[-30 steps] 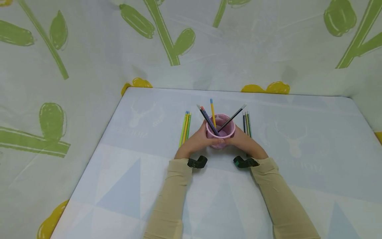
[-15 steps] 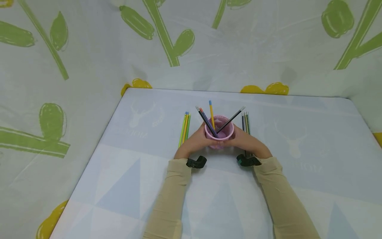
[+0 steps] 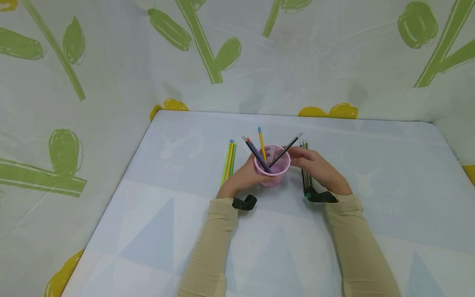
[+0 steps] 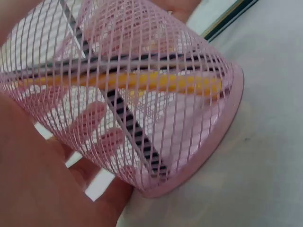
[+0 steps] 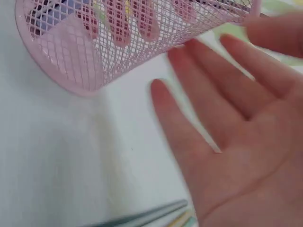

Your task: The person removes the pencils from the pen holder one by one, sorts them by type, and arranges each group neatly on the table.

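My left hand (image 3: 245, 177) grips the pink mesh pencil cup (image 3: 276, 180) from its left side, with fingers around the far wall and the thumb at the near side. Several pencils lean inside the cup: a yellow pencil (image 3: 261, 138), a purple pencil (image 3: 255, 150) and black ones, one black pencil (image 3: 293, 142) tilting right. To the cup's right, my right hand (image 3: 319, 167) has its fingers extended and holds nothing. In the right wrist view its fingertips (image 5: 182, 54) are close to the mesh; whether they touch it I cannot tell.
Green and yellow pencils (image 3: 229, 163) lie left of the cup, partly behind the left hand. Dark pencils (image 3: 306, 180) lie on the right, partly under the right hand. All rest on a pale patterned table (image 3: 282, 255), whose far edge meets a leaf-printed curtain (image 3: 267, 70).
The right hand has let go of the cup and moved to the right, its fingers straightening. The left hand keeps its grip on the cup.
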Demonstrator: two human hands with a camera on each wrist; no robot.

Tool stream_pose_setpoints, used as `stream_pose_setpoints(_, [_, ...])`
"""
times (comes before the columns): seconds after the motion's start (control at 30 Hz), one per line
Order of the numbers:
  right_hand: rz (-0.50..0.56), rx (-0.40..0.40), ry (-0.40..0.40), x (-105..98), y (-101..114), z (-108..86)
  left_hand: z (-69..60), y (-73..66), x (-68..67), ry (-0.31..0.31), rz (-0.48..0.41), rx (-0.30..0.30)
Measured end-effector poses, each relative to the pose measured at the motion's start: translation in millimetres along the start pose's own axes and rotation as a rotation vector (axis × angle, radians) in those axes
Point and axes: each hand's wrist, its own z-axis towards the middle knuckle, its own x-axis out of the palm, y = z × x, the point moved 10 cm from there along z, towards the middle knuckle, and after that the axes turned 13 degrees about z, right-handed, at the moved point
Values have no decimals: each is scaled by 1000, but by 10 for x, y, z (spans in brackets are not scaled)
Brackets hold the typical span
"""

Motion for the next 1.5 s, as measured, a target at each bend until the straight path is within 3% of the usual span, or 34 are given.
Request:
stream_pose_setpoints(0.17, [132,-84,-42,36,178,-17,-18,57,38,32,-8,-24])
stream_pose_setpoints(0.43, [-68,-45,-115,75,220,-32,-32,-47,79,86,-63,68])
stream_pose_setpoints(0.63, [-40,-72,-115,92,201,6,-21,-79,79,106,-74,106])
stream_pose_setpoints(0.83, [-117,-59,-192,-44,56,68,45,117,104,96,-46,79])
stream_pose_setpoints(0.97, [-138,-46,-221,-100,10,62,80,213,125,85,-52,91])
stream_pose_setpoints(1.1, [-118,-78,-231,-105,84,27,92,226,131,76,-44,103])
stream_pose_setpoints(1.3, [-53,-193,-260,-68,356,-68,81,191,120,76,-5,71])
stream_pose_setpoints(1.5, [30,-247,-300,-233,288,-50,95,214,103,67,41,78])
